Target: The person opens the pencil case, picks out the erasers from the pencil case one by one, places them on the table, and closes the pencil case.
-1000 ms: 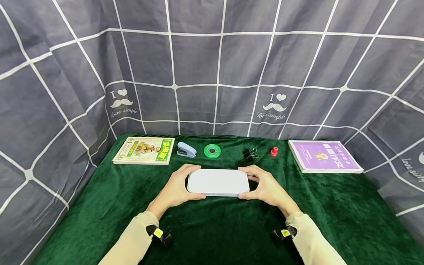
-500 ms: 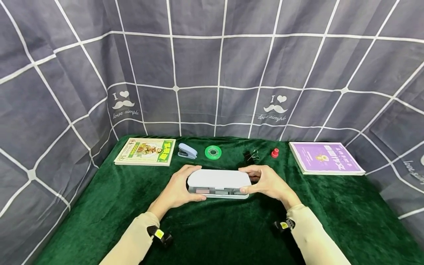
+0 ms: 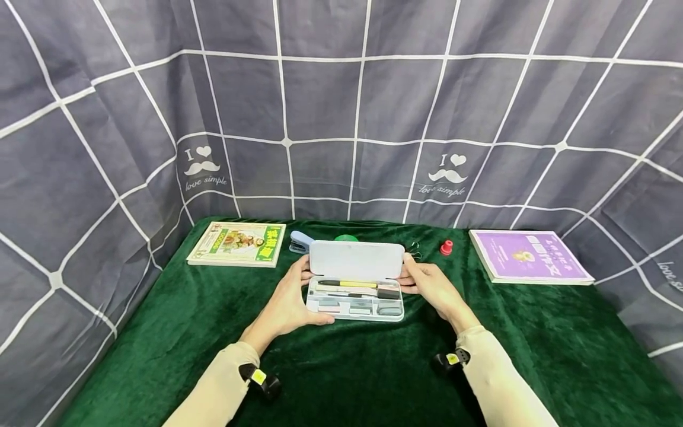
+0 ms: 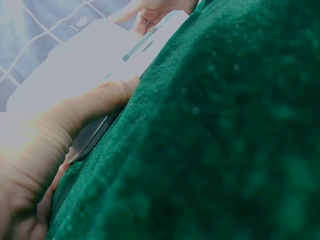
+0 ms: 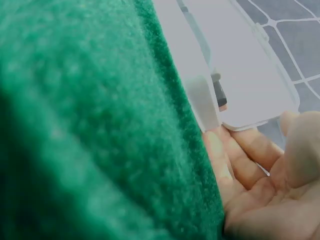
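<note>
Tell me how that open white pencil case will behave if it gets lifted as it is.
The white pencil case looks stiff, judging by its straight, unbent edges. Its raised lid, joined along the rear edge, may swing or flop. If tilted, the yellow-and-black pen could slide or roll out, since it lies uncovered.
</note>
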The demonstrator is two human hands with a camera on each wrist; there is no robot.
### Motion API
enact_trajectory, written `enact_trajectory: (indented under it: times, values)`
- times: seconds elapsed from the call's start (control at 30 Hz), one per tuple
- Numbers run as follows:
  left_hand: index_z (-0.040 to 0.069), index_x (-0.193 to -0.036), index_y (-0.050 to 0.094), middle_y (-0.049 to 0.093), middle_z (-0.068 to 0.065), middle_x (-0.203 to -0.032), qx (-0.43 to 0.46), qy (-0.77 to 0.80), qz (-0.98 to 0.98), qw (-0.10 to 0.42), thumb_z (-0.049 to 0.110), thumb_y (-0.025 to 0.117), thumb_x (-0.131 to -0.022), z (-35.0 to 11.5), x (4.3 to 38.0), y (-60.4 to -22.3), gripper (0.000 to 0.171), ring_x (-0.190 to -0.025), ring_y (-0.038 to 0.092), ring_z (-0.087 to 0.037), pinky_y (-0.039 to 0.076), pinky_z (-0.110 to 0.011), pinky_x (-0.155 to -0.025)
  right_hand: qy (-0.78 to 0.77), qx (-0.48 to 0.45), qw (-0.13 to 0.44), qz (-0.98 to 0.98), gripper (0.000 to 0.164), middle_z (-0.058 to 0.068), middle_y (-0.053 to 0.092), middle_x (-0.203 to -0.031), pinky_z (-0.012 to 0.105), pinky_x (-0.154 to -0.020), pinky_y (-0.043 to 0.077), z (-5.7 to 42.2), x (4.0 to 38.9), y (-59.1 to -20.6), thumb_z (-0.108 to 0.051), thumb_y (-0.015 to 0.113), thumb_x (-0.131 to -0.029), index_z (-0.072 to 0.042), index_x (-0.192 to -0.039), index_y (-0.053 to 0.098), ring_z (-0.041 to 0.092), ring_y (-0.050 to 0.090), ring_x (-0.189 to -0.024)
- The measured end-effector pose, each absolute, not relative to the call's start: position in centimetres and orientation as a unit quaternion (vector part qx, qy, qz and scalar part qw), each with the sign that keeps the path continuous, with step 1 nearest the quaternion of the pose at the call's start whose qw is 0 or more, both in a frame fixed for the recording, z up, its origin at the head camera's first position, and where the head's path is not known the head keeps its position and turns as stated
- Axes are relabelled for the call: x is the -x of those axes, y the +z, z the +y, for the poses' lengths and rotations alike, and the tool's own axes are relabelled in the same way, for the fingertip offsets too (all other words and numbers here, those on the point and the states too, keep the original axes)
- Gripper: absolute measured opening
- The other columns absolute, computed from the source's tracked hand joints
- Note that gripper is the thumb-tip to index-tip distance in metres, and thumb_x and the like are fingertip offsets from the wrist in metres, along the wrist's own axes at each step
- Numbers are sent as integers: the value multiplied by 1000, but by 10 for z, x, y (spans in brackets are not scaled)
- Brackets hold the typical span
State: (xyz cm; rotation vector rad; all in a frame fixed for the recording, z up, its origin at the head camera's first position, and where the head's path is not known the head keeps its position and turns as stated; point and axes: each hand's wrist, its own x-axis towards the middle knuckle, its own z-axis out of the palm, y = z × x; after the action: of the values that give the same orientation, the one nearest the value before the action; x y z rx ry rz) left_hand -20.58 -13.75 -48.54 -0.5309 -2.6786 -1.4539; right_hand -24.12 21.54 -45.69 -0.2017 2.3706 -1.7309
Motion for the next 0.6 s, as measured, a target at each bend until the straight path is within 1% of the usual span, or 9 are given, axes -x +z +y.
enact_trajectory:
  times: [0.07, 0.13, 0.3, 0.37, 0.43, 0.53, 0.6]
  values:
    - [9, -174, 19, 50, -19, -155, 170, -478, -861, 23, 32, 113, -62, -137, 205, -486, 148, -141, 59, -36, 50, -50, -120, -590, 65, 94, 799, 69, 27, 77, -127, 32, -95, 64, 214, 241, -459, -49, 47, -120, 15, -134, 70, 23, 78, -112]
    - [10, -171, 19, 48, -19, -154, 168, -485, -858, 23, 30, 114, -61, -136, 205, -487, 147, -140, 57, -35, 48, -48, -121, -595, 62, 85, 797, 64, 27, 76, -128, 31, -94, 64, 213, 240, -460, -45, 50, -120, 15, -133, 71, 23, 78, -112]
    - [11, -155, 40, 49, -12, -146, 159, -441, -882, 43, 41, 113, -61, -137, 204, -486, 122, -131, 58, -29, 52, -48, -116, -587, 57, 69, 805, 55, 29, 75, -129, 31, -95, 64, 211, 238, -460, -35, 52, -121, 14, -133, 72, 25, 77, -115]
    - [13, -151, 48, 51, -10, -143, 162, -417, -893, 53, 46, 112, -61, -139, 204, -486, 115, -127, 60, -28, 53, -48, -112, -580, 56, 68, 810, 53, 29, 75, -129, 30, -95, 64, 210, 237, -459, -34, 53, -120, 14, -133, 72, 26, 77, -116]
    - [13, -150, 53, 54, -9, -140, 168, -405, -897, 59, 48, 111, -62, -140, 204, -485, 111, -124, 60, -27, 54, -49, -110, -576, 59, 67, 813, 50, 29, 76, -129, 31, -95, 64, 210, 236, -457, -31, 54, -120, 13, -134, 72, 28, 78, -117]
    - [13, -147, 58, 58, -6, -136, 178, -396, -899, 63, 48, 110, -64, -140, 205, -486, 105, -123, 61, -26, 54, -49, -108, -556, 56, 53, 828, 42, 27, 78, -122, 33, -91, 66, 211, 233, -447, -25, 60, -118, 12, -134, 72, 29, 81, -108]
    - [13, -146, 60, 60, -4, -135, 179, -394, -899, 64, 47, 111, -64, -140, 206, -486, 102, -122, 62, -26, 55, -49, -108, -505, 74, 10, 860, 32, 19, 82, -111, 33, -89, 66, 211, 228, -436, -22, 65, -114, 5, -128, 77, 25, 82, -98]
